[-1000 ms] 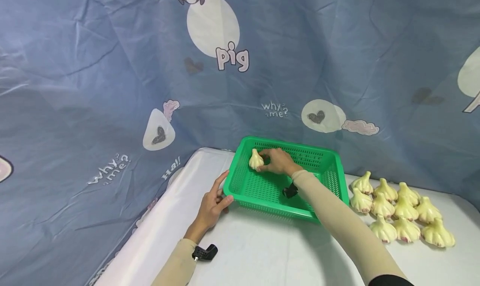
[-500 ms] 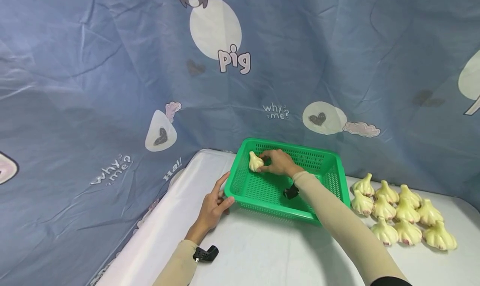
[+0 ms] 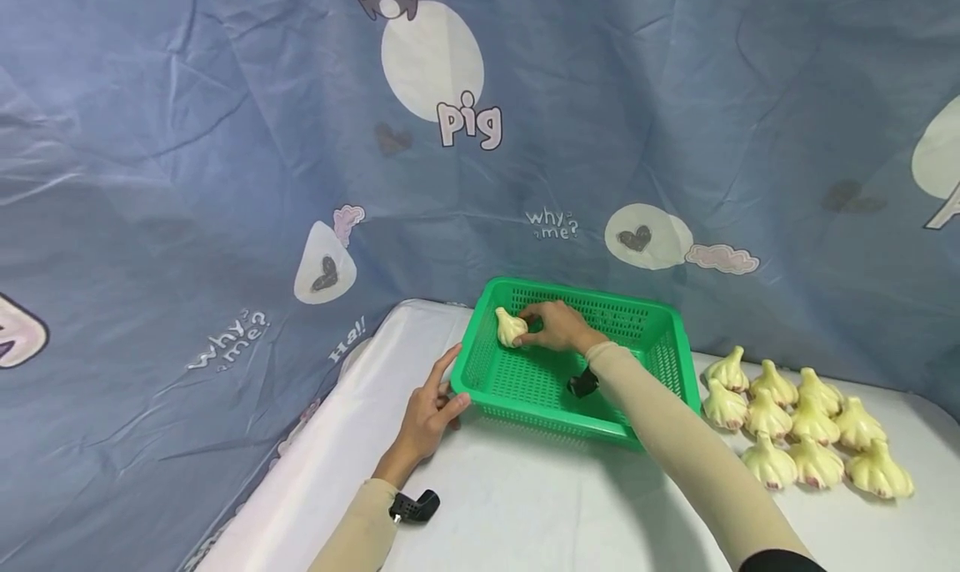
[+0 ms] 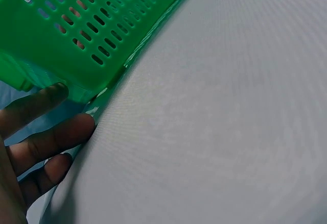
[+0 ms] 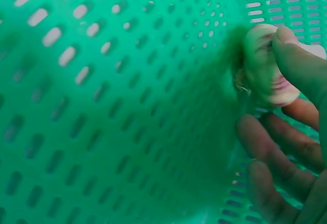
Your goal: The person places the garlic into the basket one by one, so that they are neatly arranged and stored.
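Note:
In the head view a green plastic basket (image 3: 555,418) with slotted walls stands on the white table. My right hand (image 3: 558,326) reaches into its left part and holds a pale garlic bulb (image 3: 511,328), whose stem tilts up and left. The right wrist view shows the thumb and fingers on the garlic bulb (image 5: 263,66), close to the basket wall. My left hand (image 3: 422,422) is at the basket's left front corner, its index finger along the left end and its thumb by the front rim. In the left wrist view, several loosely bent fingers (image 4: 56,140) lie against the basket's corner.
Several more garlic bulbs (image 3: 795,418) sit in rows on the table (image 3: 525,505), right of the basket. A blue printed cloth (image 3: 555,138) hangs behind the table and along its left side.
The garlic bulb in my right hand has tipped, its stem swinging left. My left hand stays at the basket's corner. The head view has shifted slightly.

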Tool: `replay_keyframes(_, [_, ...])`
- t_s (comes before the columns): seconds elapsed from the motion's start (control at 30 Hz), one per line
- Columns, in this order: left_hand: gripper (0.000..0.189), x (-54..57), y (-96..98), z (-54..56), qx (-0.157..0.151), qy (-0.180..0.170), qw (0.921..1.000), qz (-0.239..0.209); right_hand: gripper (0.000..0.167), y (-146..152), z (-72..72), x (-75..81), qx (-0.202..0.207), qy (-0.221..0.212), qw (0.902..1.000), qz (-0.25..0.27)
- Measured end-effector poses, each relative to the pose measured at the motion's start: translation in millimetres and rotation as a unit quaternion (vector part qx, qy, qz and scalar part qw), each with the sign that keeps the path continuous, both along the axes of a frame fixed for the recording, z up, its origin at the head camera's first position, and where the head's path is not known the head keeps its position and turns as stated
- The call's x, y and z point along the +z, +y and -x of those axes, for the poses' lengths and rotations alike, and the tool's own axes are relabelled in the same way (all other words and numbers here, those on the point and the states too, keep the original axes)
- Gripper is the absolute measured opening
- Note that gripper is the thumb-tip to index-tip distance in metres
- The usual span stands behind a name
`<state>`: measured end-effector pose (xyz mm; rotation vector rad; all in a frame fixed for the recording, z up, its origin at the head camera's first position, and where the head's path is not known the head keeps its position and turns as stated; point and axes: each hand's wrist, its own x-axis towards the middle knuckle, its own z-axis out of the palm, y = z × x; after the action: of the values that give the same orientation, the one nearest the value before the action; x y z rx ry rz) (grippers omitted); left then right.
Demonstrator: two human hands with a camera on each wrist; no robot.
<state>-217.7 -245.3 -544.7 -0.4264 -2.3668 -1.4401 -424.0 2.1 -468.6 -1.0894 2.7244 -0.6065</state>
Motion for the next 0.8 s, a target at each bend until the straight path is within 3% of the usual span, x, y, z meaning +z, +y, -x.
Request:
replay_keyframes(0.27, [0.074,-0.5,0.7,-0.6,0.004,0.000,1.0000,-0.003,0.060,13.3,-0.5,17.9,-0.011,-0.035,0.9980,0.051])
replay_keyframes(0.47, [0.074,-1.2,8.0,-5.4,0.016,-0.012,0.9996,-0.020,0.059,39.9,-5.7,36.0,-0.008,-0.042,0.9982,0.041])
replay_keyframes(0.6, [0.072,3.3,11.8,-6.4,0.024,-0.011,0.9995,-0.016,0.056,63.6,-10.1,51.9,-0.015,-0.020,0.9987,0.044])
replay_keyframes(0.8, [0.073,5.0,9.4,-3.3,0.024,-0.004,0.9996,-0.017,0.042,103.7,-18.1,73.5,-0.046,0.062,0.9955,0.055])
